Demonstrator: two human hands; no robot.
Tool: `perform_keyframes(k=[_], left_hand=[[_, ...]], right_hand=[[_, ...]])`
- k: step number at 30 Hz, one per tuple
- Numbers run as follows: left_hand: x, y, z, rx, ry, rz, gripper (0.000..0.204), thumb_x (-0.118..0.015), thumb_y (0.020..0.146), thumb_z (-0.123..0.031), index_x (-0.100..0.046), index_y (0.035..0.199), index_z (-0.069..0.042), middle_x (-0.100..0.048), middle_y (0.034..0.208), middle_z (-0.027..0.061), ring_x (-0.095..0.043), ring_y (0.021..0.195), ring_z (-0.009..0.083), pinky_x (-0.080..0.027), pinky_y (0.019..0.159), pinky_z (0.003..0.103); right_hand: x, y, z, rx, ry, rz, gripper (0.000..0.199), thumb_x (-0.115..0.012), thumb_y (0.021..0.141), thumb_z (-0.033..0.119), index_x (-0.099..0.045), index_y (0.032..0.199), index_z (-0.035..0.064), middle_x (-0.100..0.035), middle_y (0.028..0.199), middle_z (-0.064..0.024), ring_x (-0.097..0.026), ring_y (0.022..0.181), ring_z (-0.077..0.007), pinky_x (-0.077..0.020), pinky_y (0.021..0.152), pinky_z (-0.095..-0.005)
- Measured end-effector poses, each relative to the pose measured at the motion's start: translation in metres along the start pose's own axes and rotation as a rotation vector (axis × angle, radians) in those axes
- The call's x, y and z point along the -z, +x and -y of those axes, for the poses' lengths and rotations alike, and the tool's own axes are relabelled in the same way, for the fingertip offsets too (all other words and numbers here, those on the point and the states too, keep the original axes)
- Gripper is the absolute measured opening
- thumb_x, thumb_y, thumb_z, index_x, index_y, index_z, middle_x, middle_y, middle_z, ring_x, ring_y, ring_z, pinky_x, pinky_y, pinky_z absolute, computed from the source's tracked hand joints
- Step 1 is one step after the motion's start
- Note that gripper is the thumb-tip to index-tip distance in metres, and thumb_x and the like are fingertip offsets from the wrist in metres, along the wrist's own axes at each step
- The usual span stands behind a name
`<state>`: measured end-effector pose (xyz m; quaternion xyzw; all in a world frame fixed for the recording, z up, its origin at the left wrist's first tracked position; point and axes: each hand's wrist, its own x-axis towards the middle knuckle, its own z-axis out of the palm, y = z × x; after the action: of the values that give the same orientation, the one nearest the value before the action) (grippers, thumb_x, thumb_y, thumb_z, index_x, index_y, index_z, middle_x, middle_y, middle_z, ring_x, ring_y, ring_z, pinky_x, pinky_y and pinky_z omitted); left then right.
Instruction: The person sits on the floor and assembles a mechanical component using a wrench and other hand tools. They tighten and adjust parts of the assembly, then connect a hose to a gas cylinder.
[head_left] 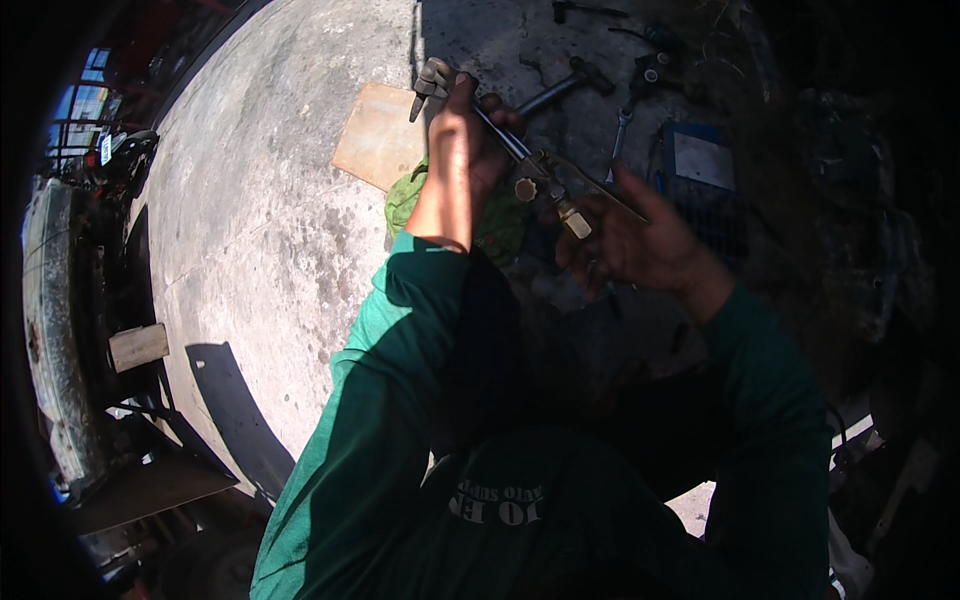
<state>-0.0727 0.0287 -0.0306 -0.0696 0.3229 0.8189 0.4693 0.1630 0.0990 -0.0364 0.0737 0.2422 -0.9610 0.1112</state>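
A long metal torch-like tool (520, 155), with slim tubes, brass fittings and a bent nozzle head at its far end, is held up in the air over the concrete floor (270, 200), slanting from upper left down to lower right between both hands. The left hand (465, 130) is closed around the tubes near the nozzle end, sunlit, thumb side up. The right hand (630, 235) sits in shade at the brass valve end, fingers curled under the fitting and gripping it.

Just below the tool lies a green cloth (410, 200), and beside that a flat tan board (380, 135) on the concrete. Further out, in shadow, a hammer (575, 82) and a spanner (620, 135) lie on the ground near a blue box (700, 155). Both forearms wear green sleeves (390, 350). Off to the left stands dark machinery (70, 300), with a small wooden block (138, 347) resting on it.
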Motion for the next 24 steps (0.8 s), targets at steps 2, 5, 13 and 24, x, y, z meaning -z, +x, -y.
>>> perform_keyframes(k=[2,5,13,24], left_hand=[[0.000,0.001,-0.001,0.001,0.005,-0.015,0.021,-0.056,0.104,-0.031,-0.049,0.101,-0.011,-0.050,0.080,0.0052,-0.047,0.064,0.0195,-0.049,0.061,0.038],[-0.001,0.000,-0.001,0.014,-0.008,-0.081,0.020,-0.055,0.104,-0.030,-0.050,0.102,-0.011,-0.050,0.080,0.0055,-0.047,0.065,0.0205,-0.049,0.061,0.039],[-0.002,0.000,-0.001,-0.001,-0.013,-0.094,0.019,-0.051,0.106,-0.028,-0.049,0.101,-0.010,-0.050,0.080,0.0062,-0.048,0.065,0.0212,-0.050,0.061,0.039],[-0.005,-0.001,0.001,0.038,0.016,-0.126,0.018,-0.048,0.107,-0.026,-0.047,0.103,-0.008,-0.049,0.081,0.0071,-0.049,0.066,0.0212,-0.051,0.063,0.039]], right_hand=[[0.001,0.000,0.002,-0.006,0.025,0.044,0.079,-0.026,0.100,0.071,-0.056,0.131,0.0049,-0.067,0.113,-0.0260,-0.071,0.095,-0.0346,-0.0602,0.077,-0.0514],[-0.004,-0.003,0.003,-0.005,0.026,0.057,0.079,-0.026,0.101,0.071,-0.054,0.133,0.0047,-0.066,0.113,-0.0256,-0.071,0.097,-0.0352,-0.0602,0.077,-0.0518],[0.016,0.001,0.002,-0.005,0.063,0.003,0.068,-0.030,0.104,0.062,-0.056,0.131,0.0052,-0.069,0.102,-0.0173,-0.072,0.085,-0.0279,-0.0600,0.070,-0.0453],[0.014,0.003,0.001,-0.018,0.144,0.053,0.072,-0.027,0.104,0.062,-0.057,0.130,0.0016,-0.070,0.105,-0.0262,-0.073,0.085,-0.0346,-0.0606,0.072,-0.0474]])
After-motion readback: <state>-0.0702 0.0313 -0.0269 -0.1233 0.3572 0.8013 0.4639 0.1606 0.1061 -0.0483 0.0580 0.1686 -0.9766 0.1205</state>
